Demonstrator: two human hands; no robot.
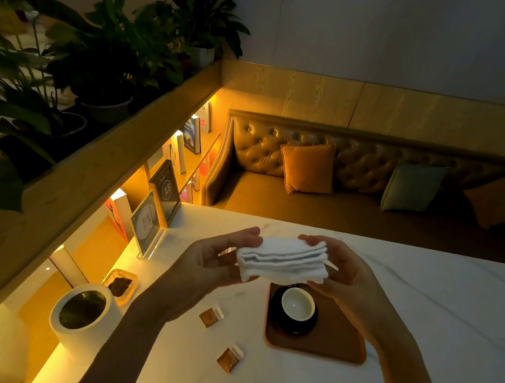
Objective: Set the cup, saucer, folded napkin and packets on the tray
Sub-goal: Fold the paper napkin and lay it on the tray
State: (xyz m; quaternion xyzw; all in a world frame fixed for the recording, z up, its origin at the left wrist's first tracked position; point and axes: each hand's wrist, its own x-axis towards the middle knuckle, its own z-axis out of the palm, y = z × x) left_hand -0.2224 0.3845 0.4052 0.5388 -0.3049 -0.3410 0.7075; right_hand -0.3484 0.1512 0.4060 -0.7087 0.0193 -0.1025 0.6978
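Observation:
Both hands hold a white folded napkin [284, 259] up in the air above the table. My left hand [215, 259] grips its left end and my right hand [343, 275] grips its right end. Below it lies a brown tray [340, 343]. A dark saucer [278, 320] sits on the tray's left part, and a cup [297, 304] with a white inside stands on the saucer. Two brown packets lie on the white table left of the tray, one [210, 317] nearer the saucer, the other [229, 358] closer to me.
A white cylindrical pot [84, 314] stands at the table's left edge, with a small glass dish [121, 286] behind it. Clear acrylic sign stands [149, 225] rise further back on the left. A tufted sofa [359, 187] with cushions runs behind the table.

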